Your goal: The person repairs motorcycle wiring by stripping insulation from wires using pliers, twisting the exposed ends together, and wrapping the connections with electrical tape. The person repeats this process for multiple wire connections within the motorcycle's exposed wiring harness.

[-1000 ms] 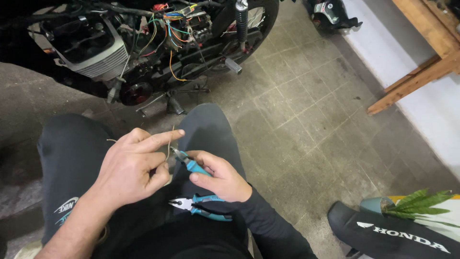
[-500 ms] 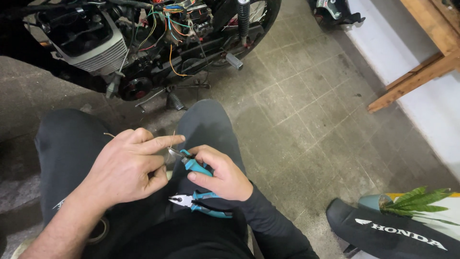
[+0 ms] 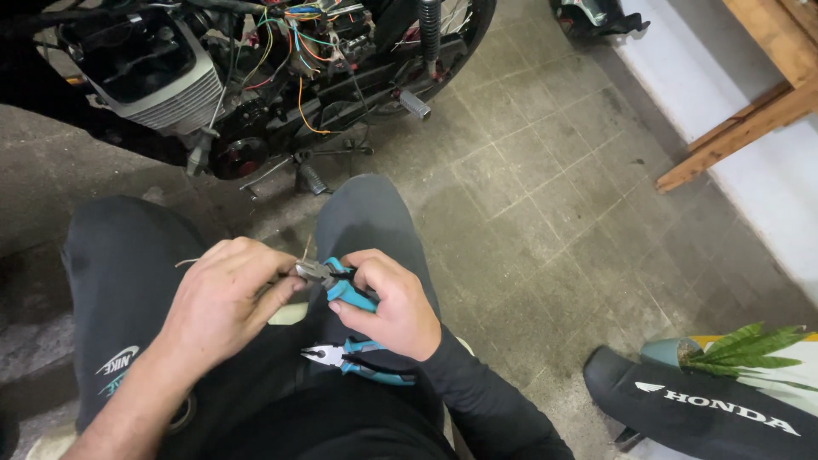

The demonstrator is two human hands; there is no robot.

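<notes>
My right hand (image 3: 388,305) grips a small pair of cutters with blue handles (image 3: 341,286), its metal jaws pointing left. My left hand (image 3: 226,302) pinches a thin pale wire (image 3: 189,261) right at those jaws, above my dark trousers (image 3: 128,273). A second pair of pliers with blue and black handles (image 3: 358,359) lies on my lap just below my right hand.
A motorcycle (image 3: 170,81) with exposed engine and loose coloured wiring (image 3: 311,43) stands ahead on the grey tiled floor (image 3: 545,187). A black motorcycle seat (image 3: 699,409) with green leaves (image 3: 750,349) lies at lower right. A wooden frame leg (image 3: 741,132) leans against the white wall.
Both hands have stayed together over my lap. My left fingers have curled in tighter on the wire at the cutter's jaws, and the view has shifted slightly.
</notes>
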